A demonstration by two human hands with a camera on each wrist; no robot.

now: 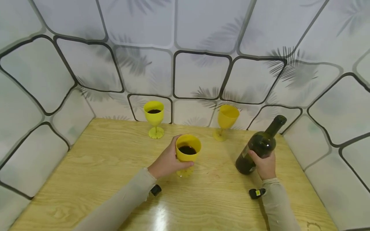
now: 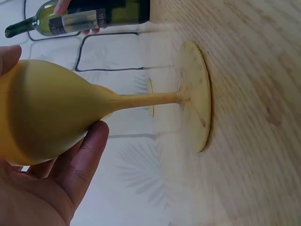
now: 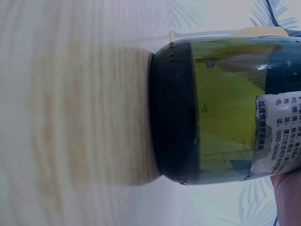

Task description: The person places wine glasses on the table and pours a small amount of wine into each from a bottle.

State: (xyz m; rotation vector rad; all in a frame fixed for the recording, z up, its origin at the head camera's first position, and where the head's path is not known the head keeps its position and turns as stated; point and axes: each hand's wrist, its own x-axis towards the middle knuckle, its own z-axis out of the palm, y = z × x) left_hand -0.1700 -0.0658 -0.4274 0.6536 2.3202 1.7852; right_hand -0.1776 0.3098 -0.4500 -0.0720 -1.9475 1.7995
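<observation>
My left hand grips a yellow goblet round its bowl, thumb toward me. Dark liquid lies low in that bowl. In the left wrist view its round foot is right at the wooden tabletop. Over on the right, my right hand holds a dark green wine bottle round its body. The bottle stands close at the table, neck leaning away to the right in the head view. Its base and a printed paper label show in the right wrist view.
Behind my left hand stands a yellow-green goblet with dark liquid in it. A second yellow goblet stands at the back, between my hands. Patterned walls close in the wooden table at the back and sides.
</observation>
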